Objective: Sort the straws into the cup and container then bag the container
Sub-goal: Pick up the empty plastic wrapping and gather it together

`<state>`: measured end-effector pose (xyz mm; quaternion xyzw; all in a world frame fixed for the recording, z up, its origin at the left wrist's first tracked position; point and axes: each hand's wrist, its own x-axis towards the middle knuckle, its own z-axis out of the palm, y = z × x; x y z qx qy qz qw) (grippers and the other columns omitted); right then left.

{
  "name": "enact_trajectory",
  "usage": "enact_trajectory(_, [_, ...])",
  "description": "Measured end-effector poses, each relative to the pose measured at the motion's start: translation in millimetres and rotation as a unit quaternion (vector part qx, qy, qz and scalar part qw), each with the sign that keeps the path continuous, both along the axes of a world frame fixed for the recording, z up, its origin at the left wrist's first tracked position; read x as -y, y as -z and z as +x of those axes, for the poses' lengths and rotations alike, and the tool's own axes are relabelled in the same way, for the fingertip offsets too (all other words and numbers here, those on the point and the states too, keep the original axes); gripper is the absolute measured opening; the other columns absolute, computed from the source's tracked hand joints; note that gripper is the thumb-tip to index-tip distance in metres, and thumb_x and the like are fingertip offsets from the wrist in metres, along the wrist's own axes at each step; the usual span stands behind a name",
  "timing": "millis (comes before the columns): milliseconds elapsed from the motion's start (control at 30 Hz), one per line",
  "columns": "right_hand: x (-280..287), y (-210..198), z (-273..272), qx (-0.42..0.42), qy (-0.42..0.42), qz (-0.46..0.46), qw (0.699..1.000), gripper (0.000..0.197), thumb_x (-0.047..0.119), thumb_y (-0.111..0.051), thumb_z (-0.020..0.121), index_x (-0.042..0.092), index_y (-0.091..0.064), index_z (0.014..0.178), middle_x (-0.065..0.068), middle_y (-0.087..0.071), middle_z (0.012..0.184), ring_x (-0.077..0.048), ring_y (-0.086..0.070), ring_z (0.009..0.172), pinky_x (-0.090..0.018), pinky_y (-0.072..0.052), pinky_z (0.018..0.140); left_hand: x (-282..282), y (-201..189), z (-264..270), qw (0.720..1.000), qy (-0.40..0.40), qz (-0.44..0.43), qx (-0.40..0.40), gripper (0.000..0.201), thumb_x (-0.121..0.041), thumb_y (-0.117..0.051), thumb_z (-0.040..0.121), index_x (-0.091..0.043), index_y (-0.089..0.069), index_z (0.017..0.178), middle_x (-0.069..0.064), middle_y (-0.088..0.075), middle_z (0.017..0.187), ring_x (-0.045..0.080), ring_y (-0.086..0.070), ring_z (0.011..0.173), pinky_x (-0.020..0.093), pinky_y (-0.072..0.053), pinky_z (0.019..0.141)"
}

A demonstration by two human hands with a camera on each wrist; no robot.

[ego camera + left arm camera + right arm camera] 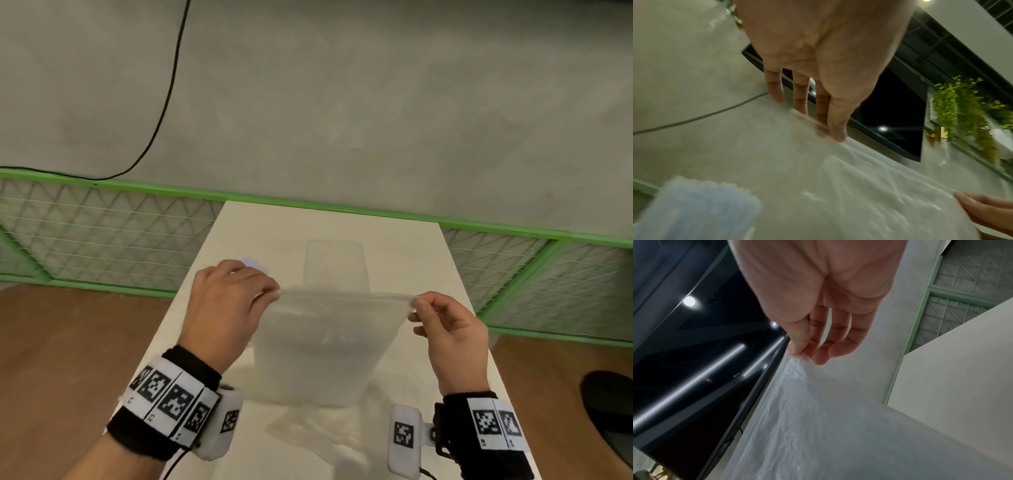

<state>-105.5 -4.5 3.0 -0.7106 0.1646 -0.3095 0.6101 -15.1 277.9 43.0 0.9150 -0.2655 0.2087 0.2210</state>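
Centrally, a clear bag (325,346) hangs taut above the white table (404,246), left hand (222,308) and right hand (452,339) each pinching a top corner. Only the left wrist view reveals blurred blue straws (694,209); the head view shows a cup (335,263) behind.

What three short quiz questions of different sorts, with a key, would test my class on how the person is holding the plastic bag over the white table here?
1. True or false: the left hand and right hand each pinch one top corner of the plastic bag.
2. Multiple choice: seen through the bag, the clear cup stands A) on the floor, B) on the white table, C) in the right hand.
3. Fill in: the bag's top edge is stretched ____ between the hands.

Key: 1 true; 2 B; 3 taut.
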Motion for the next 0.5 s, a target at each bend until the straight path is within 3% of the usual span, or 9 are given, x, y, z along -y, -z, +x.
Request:
enact_trajectory(133, [1, -1, 3, 0.000, -0.002, -0.018, 1.000, 0.020, 0.002, -0.064, 0.092, 0.018, -0.070, 0.082, 0.003, -0.069, 0.072, -0.011, -0.064, 0.067, -0.027, -0.056, 0.062, -27, 1, 2, 1.000, -0.023, 0.006, -0.014, 0.022, -0.043, -0.052, 0.085, -0.031, -0.070, 0.079, -0.019, -0.069, 0.081, 0.016, -0.061, 0.087, 0.033, -0.035, 0.074])
enact_trajectory(300, [0, -1, 5, 0.005, -0.015, -0.013, 1.000, 0.033, 0.002, -0.063, 0.092, 0.030, -0.071, 0.077, 0.008, -0.070, 0.078, -0.009, -0.063, 0.074, -0.024, -0.056, 0.063, -40, 1, 5, 0.999, -0.025, -0.009, -0.032, 0.024, -0.042, -0.050, 0.088, -0.027, -0.068, 0.083, -0.015, -0.068, 0.083, 0.014, -0.059, 0.082, 0.030, -0.039, 0.071])
enact_trajectory(367, [-3, -4, 5, 0.015, -0.026, 0.017, 0.999, 0.031, 0.001, -0.061, 0.094, 0.028, -0.071, 0.081, 0.009, -0.071, 0.087, -0.008, -0.064, 0.081, -0.028, -0.057, 0.069, -36, 2, 3, 0.997, 0.004, -0.029, -0.073, 0.026, -0.043, -0.046, 0.090, -0.027, -0.066, 0.095, -0.014, -0.066, 0.096, 0.010, -0.059, 0.089, 0.025, -0.040, 0.076])
enact_trajectory(433, [-7, -8, 4, 0.014, -0.054, 0.045, 0.997, 0.015, 0.002, -0.059, 0.095, 0.014, -0.067, 0.094, 0.002, -0.070, 0.102, -0.008, -0.067, 0.087, -0.034, -0.056, 0.074, -27, 4, 0, 0.989, 0.050, -0.035, -0.134, 0.033, -0.049, -0.041, 0.092, -0.033, -0.062, 0.112, -0.018, -0.059, 0.114, 0.003, -0.055, 0.104, 0.020, -0.039, 0.085])
enact_trajectory(500, [-14, -12, 3, 0.004, -0.081, 0.022, 0.996, 0.009, 0.013, -0.063, 0.095, 0.015, -0.063, 0.103, 0.000, -0.066, 0.115, -0.011, -0.068, 0.090, -0.033, -0.057, 0.076, -15, 11, -3, 0.980, 0.077, -0.002, -0.185, 0.045, -0.061, -0.032, 0.090, -0.041, -0.060, 0.118, -0.018, -0.050, 0.128, 0.001, -0.047, 0.117, 0.021, -0.037, 0.093])
